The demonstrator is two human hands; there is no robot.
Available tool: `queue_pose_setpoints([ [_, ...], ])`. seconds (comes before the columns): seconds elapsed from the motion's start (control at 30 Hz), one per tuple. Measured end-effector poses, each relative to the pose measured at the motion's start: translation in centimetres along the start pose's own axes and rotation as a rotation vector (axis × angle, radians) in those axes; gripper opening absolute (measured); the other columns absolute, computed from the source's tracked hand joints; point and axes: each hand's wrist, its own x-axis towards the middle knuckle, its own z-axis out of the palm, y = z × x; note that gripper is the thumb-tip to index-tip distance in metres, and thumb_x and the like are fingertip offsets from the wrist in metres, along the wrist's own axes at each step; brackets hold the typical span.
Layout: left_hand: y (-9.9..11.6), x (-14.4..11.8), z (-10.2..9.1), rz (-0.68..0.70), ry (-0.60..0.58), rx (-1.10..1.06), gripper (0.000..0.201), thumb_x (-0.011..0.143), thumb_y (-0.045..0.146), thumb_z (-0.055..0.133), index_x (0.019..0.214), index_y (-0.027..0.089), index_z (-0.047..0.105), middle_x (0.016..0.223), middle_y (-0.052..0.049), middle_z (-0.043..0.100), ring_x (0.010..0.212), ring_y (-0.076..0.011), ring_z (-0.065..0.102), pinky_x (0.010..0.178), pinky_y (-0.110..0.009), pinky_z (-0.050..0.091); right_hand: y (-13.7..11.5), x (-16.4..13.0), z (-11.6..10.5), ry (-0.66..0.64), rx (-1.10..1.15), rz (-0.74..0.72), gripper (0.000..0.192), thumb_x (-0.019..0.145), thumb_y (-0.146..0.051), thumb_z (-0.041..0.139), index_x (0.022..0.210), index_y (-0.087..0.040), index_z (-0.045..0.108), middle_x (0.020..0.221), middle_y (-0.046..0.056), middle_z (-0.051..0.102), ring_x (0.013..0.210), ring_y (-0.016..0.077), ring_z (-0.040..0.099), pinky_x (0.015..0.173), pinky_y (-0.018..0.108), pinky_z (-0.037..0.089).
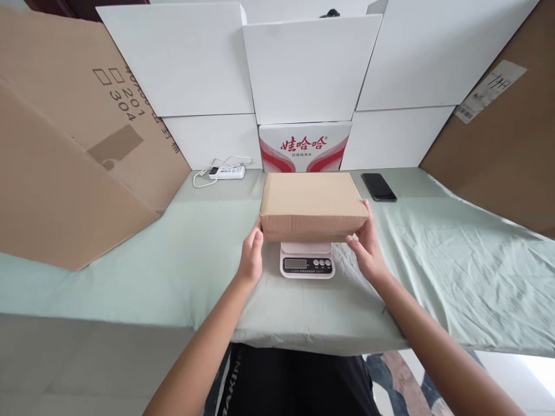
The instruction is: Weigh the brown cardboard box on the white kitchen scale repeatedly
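Observation:
A closed brown cardboard box (313, 195) is gripped at its two ends between my hands. It sits on or just above a small white kitchen scale (307, 269); which of the two I cannot tell. My left hand (252, 251) presses against the box's left end, thumb at the near corner and the other fingers mostly hidden. On the right end, my right hand (366, 242) has its fingers along the side and its thumb near the lower front corner. The scale's display and several round buttons face me, while its platform is largely covered by the box.
A green cloth covers the table (208, 231). Behind stand white boxes (312, 69) and a red-and-white carton (304, 148). A white power strip with a cable (228, 172) lies back left, a black phone (378, 187) back right. Large cardboard panels (65, 144) flank both sides.

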Motion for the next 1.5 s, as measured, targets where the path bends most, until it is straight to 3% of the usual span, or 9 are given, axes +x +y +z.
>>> queue_pose_setpoints([
  [0.13,-0.3,-1.2,0.3,-0.021,-0.023,-0.001,0.076,0.109,0.081,0.045,0.156,0.026,0.07,0.16,-0.015,0.073,0.161,-0.0389,0.058,0.133,-0.055,0.047,0.5,-1.5,0.1,0.045,-0.003,0.001,0.1,0.105,-0.069,0.064,0.185,-0.042,0.012,0.193,0.01,0.028,0.169,0.0406,0.048,0.137,0.065,0.046],
  [0.53,-0.8,-1.7,0.1,-0.014,-0.008,0.046,0.072,0.109,0.08,0.046,0.153,0.028,0.071,0.152,-0.014,0.077,0.161,-0.0384,0.059,0.133,-0.053,0.048,0.3,-1.7,0.4,0.092,0.041,0.002,0.098,0.102,-0.069,0.07,0.183,-0.041,0.021,0.189,0.011,0.037,0.168,0.0407,0.049,0.138,0.065,0.044],
  [1.1,-1.0,-1.9,-0.1,-0.029,0.029,0.052,0.078,0.107,0.082,0.048,0.155,0.025,0.07,0.162,-0.015,0.072,0.161,-0.0393,0.059,0.133,-0.051,0.047,0.1,-1.4,0.7,0.06,0.044,-0.011,0.101,0.102,-0.071,0.068,0.183,-0.036,0.02,0.189,0.014,0.034,0.167,0.0427,0.049,0.137,0.066,0.045],
  [1.5,-1.0,-2.0,-0.2,-0.025,0.059,0.041,0.079,0.107,0.082,0.047,0.16,0.027,0.068,0.167,-0.013,0.069,0.165,-0.0385,0.056,0.135,-0.052,0.048,0.3,-1.6,0.8,0.046,0.019,-0.02,0.094,0.104,-0.068,0.066,0.183,-0.043,0.022,0.189,0.009,0.036,0.169,0.0406,0.047,0.134,0.065,0.049],
])
